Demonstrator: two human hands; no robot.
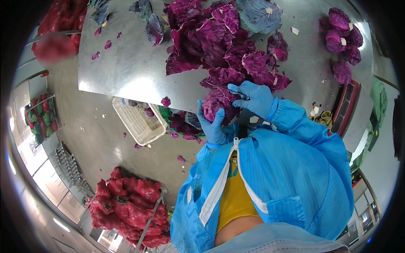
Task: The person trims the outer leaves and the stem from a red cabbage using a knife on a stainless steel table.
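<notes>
A head of red cabbage (217, 106) is cupped in my gloved left hand (212, 128), its thumb and fingers spread round the lower side. My gloved right hand (257, 99) is at the head's upper right, its bent fingers at the outer leaves. Whether those fingers grip a leaf or a small tool is hidden. Just beyond both hands, a large heap of loose purple cabbage leaves (212, 41) spreads over the steel table (104, 72).
Several trimmed cabbage heads (335, 41) lie at the table's far right. Below the near edge, a white plastic crate (139, 123) stands beside fallen leaves (185, 123). Red mesh sacks (133, 205) are piled behind on the left. A blue-grey outer leaf (261, 15) lies by the heap.
</notes>
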